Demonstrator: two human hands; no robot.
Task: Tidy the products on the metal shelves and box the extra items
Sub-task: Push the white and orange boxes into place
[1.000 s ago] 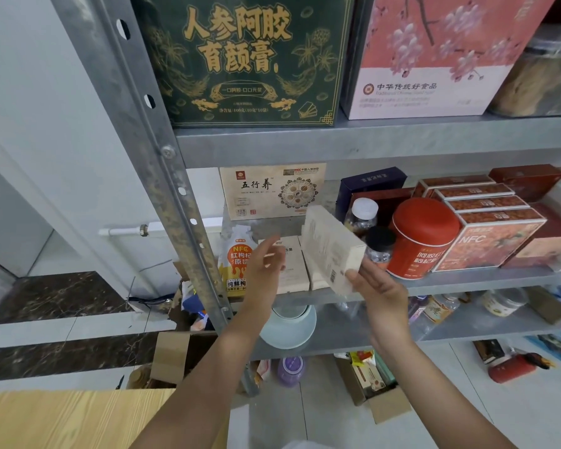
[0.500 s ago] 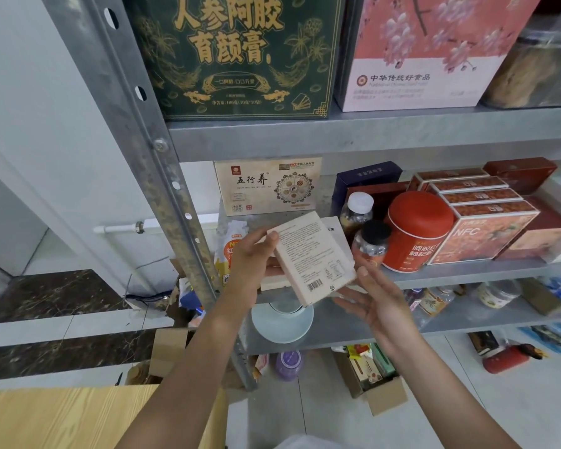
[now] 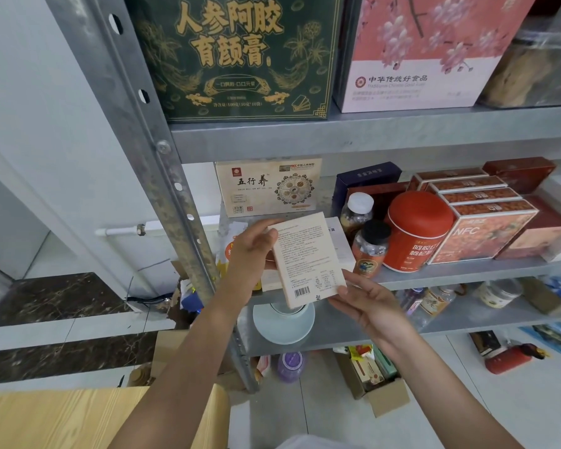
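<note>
Box (image 3: 308, 257) now shows its printed back.
Left hand (image 3: 250, 254) grips its edge; right hand (image 3: 370, 306), fingers loose, props a corner, probably checking it.

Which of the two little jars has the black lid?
The front jar, next to the red tin; the jar behind has a white lid.

metal shelf (image 3: 467, 273), red tin (image 3: 416, 231), boxes (image 3: 486, 231)

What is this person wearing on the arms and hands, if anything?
Nothing visible: the left hand and right hand are bare, with no gloves, rings or watch, and both forearms are uncovered down to the frame's bottom edge, so no sleeves show.
</note>
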